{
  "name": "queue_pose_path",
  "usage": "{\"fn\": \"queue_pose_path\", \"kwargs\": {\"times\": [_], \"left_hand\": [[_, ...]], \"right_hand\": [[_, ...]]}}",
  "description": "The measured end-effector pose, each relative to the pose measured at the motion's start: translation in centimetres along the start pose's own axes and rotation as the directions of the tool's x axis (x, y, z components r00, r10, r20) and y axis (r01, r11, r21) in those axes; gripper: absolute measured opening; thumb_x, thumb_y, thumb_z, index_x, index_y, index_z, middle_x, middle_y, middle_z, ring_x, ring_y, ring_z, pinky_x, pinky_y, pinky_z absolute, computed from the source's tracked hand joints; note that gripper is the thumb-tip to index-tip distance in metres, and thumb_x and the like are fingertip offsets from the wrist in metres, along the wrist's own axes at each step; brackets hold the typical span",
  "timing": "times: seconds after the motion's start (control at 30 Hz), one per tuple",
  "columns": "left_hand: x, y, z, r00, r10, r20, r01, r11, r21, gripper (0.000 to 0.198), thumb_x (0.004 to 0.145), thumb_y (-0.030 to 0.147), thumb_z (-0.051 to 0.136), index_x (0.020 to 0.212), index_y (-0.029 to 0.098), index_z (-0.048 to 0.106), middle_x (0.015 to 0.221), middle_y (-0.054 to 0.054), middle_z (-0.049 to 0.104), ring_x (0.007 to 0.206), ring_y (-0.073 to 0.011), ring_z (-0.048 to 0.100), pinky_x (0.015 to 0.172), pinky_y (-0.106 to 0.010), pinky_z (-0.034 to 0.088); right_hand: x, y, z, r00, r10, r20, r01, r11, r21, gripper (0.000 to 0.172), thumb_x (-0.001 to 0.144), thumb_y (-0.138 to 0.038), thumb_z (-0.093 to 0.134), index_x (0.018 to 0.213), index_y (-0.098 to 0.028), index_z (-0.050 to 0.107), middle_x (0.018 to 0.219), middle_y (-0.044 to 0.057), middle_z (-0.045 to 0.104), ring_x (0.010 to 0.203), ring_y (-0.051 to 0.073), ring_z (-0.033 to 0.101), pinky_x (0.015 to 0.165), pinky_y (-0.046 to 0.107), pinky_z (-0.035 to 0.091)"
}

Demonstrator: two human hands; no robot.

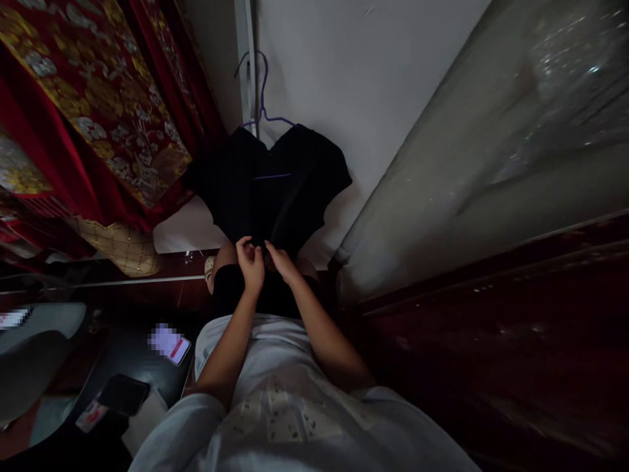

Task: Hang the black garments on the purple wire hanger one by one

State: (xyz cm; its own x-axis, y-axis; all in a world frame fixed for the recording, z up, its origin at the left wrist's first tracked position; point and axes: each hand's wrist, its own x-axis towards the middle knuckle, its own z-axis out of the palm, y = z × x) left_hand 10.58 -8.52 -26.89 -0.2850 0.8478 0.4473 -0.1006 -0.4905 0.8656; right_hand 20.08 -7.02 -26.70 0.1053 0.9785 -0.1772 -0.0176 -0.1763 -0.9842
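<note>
Black short-sleeved shirt point(307, 177), on purple hanger point(264, 92) before white wall point(363, 65); left hand point(251, 262) and right hand point(282, 263) close together at its lower front, whether clamped on it cannot be told; risk: a hard downward tug might slip it off.

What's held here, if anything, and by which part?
Left hand and right hand seem to hold the black shirt by its lower front; too dark to be sure.
</note>
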Motion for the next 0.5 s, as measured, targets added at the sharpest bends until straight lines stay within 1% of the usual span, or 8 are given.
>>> {"fn": "queue_pose_path", "kwargs": {"times": [0.07,0.13,0.2,0.27,0.37,0.43,0.5], "left_hand": [[-0.3,-0.1,0.5,0.999,-0.048,-0.001,0.048,0.999,-0.018,0.043,0.093,0.030,0.071,0.128,0.022,0.048,0.091,-0.001,0.058,0.079,-0.0147,0.062,0.075,-0.025,0.052],[-0.4,-0.4,1.0,0.997,-0.081,-0.002,0.081,0.997,-0.010,0.046,0.092,0.030,0.073,0.129,0.023,0.048,0.091,-0.001,0.057,0.078,-0.0145,0.063,0.074,-0.025,0.053],[-0.3,-0.7,1.4,0.996,-0.090,0.008,0.090,0.996,-0.010,0.041,0.090,0.025,0.072,0.126,0.022,0.050,0.094,-0.002,0.060,0.081,-0.0147,0.064,0.077,-0.026,0.054],[-0.2,-1.1,1.7,0.994,-0.100,0.042,0.101,0.995,-0.022,0.032,0.090,0.019,0.067,0.119,0.020,0.054,0.097,-0.004,0.064,0.087,-0.0155,0.067,0.083,-0.027,0.055],[-0.3,-1.6,2.1,0.982,-0.113,0.154,0.111,0.994,0.026,0.023,0.087,0.013,0.059,0.109,0.018,0.060,0.099,-0.006,0.067,0.095,-0.0176,0.068,0.092,-0.030,0.055],[-0.6,-1.7,2.4,0.965,-0.116,0.235,0.101,0.992,0.076,0.021,0.084,0.012,0.060,0.104,0.017,0.062,0.099,-0.006,0.068,0.097,-0.0185,0.068,0.094,-0.031,0.054],[-0.9,-1.7,2.5,0.949,-0.118,0.293,0.078,0.986,0.146,0.019,0.084,0.013,0.062,0.102,0.017,0.064,0.098,-0.006,0.069,0.096,-0.0187,0.067,0.093,-0.031,0.053]], "right_hand": [[-0.5,-0.1,-0.6,0.999,0.020,0.050,-0.021,1.000,0.014,0.064,0.088,-0.074,0.055,0.058,-0.017,0.060,0.055,0.005,0.059,0.047,0.014,0.051,0.047,0.027,0.033],[-0.9,-0.3,-1.2,0.998,0.008,0.058,-0.010,0.999,0.034,0.065,0.087,-0.076,0.056,0.060,-0.017,0.061,0.056,0.005,0.059,0.047,0.013,0.051,0.047,0.026,0.033],[-1.1,-0.7,-2.1,0.999,-0.019,0.045,0.017,0.999,0.050,0.062,0.084,-0.076,0.060,0.060,-0.018,0.058,0.054,0.002,0.055,0.047,0.011,0.048,0.048,0.025,0.033],[-1.2,-1.1,-2.9,0.998,-0.050,0.029,0.048,0.997,0.054,0.061,0.081,-0.074,0.065,0.058,-0.019,0.053,0.051,-0.001,0.049,0.047,0.009,0.043,0.049,0.025,0.032],[-1.3,-1.6,-4.2,0.996,-0.086,0.025,0.085,0.995,0.057,0.060,0.081,-0.071,0.066,0.056,-0.020,0.048,0.050,-0.003,0.043,0.047,0.008,0.038,0.050,0.024,0.029],[-1.6,-1.9,-4.8,0.995,-0.095,0.035,0.092,0.994,0.062,0.057,0.081,-0.070,0.065,0.058,-0.019,0.051,0.052,-0.003,0.044,0.049,0.008,0.038,0.050,0.024,0.030],[-1.9,-2.1,-5.4,0.994,-0.096,0.055,0.093,0.993,0.068,0.054,0.082,-0.068,0.065,0.062,-0.018,0.056,0.055,-0.002,0.048,0.051,0.008,0.041,0.051,0.024,0.031]]}}
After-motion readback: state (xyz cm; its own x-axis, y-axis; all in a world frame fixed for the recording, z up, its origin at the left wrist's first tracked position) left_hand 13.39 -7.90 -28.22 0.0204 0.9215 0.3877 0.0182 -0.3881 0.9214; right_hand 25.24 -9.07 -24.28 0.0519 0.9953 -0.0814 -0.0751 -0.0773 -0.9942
